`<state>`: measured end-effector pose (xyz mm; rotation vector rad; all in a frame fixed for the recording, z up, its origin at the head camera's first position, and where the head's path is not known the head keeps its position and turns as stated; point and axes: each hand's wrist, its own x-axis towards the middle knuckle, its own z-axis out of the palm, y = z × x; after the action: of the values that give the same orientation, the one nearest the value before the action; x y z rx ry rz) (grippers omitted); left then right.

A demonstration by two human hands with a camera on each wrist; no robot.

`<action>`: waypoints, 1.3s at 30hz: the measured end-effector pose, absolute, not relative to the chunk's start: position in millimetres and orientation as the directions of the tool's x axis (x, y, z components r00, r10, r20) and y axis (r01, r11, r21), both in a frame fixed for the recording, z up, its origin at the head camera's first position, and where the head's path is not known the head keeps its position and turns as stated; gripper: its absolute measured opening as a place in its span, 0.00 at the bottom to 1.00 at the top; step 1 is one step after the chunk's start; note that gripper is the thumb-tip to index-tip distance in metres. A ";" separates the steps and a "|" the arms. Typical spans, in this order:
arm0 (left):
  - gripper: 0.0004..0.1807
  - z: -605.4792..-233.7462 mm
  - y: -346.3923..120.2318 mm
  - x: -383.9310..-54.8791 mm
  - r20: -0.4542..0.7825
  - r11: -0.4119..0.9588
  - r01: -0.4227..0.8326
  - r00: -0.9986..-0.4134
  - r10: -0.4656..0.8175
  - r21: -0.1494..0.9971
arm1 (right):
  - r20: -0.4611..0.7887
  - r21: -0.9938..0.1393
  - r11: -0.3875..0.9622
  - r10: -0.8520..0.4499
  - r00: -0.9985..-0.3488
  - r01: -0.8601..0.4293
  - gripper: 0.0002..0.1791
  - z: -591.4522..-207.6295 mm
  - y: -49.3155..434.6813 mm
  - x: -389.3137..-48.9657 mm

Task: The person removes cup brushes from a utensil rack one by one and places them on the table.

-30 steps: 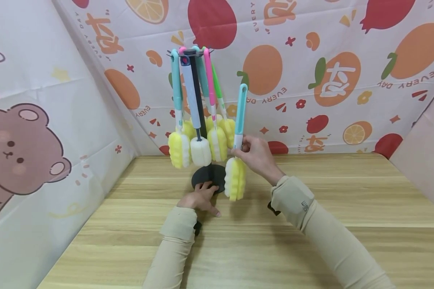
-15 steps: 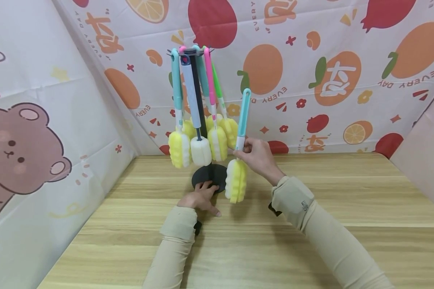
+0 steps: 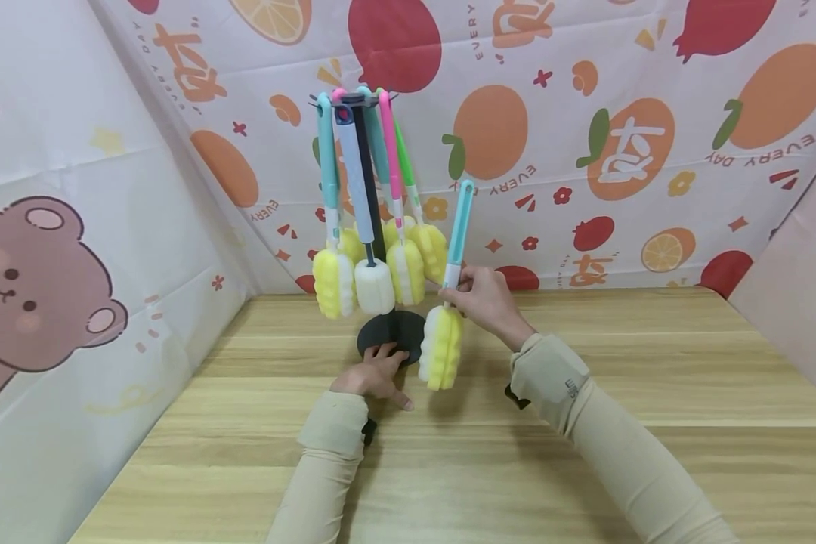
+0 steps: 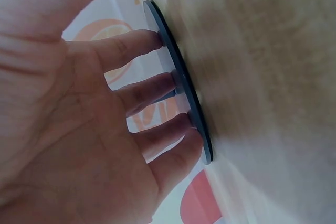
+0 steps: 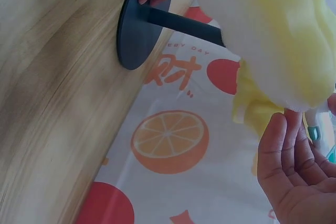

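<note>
Between thumb and fingers my right hand [image 3: 486, 301] pinches a sponge bottle brush [image 3: 440, 347] at the white collar just above its yellow-and-white head. Its turquoise handle leans slightly right, and the head hangs over the table. In the right wrist view, the sponge head [image 5: 273, 30] is close above the fingers. My left hand [image 3: 375, 375] presses its spread fingertips onto the round black base [image 3: 393, 332] of a stand. The palm and fingertips at the base rim [image 4: 181, 72] show in the left wrist view. Several more sponge brushes [image 3: 335, 283] hang from the stand's top hooks, left of the held one.
The stand's black post [image 3: 374, 189] rises amid the hanging brushes. A wooden table [image 3: 585, 453] spreads under both arms. Fruit-printed cloth [image 3: 551, 227] backs it, and a bear-printed cloth [image 3: 41, 287] lines the left side.
The brush in my right hand has come down a little, its handle tilting further right. My left hand stays on the base. The head view has shifted slightly.
</note>
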<state>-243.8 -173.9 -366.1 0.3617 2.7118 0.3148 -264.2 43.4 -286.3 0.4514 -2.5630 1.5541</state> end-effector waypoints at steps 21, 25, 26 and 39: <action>0.51 -365.5 -176.8 -243.1 -0.342 0.939 0.213 -0.890 0.300 0.270 | 0.163 -0.878 0.423 -0.179 -0.970 -0.225 0.10 -300.2 47.1 -267.3; 0.51 -364.8 -177.2 -243.1 -0.343 0.936 0.207 -0.890 0.302 0.286 | 0.164 -0.873 0.431 -0.180 -0.970 -0.228 0.10 -303.0 48.4 -269.1; 0.52 -364.8 -177.1 -243.2 -0.344 0.935 0.207 -0.889 0.302 0.287 | 0.158 -0.875 0.431 -0.180 -0.971 -0.222 0.10 -303.7 48.5 -269.4; 0.52 -365.9 -173.8 -245.0 -0.352 0.941 0.216 -0.886 0.300 0.260 | 0.070 -0.881 0.447 -0.195 -0.978 -0.152 0.11 -315.6 47.5 -271.5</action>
<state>-245.0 -173.8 -365.9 0.3743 2.7023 0.3008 -271.5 47.5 -315.6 0.3249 -2.7068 1.6420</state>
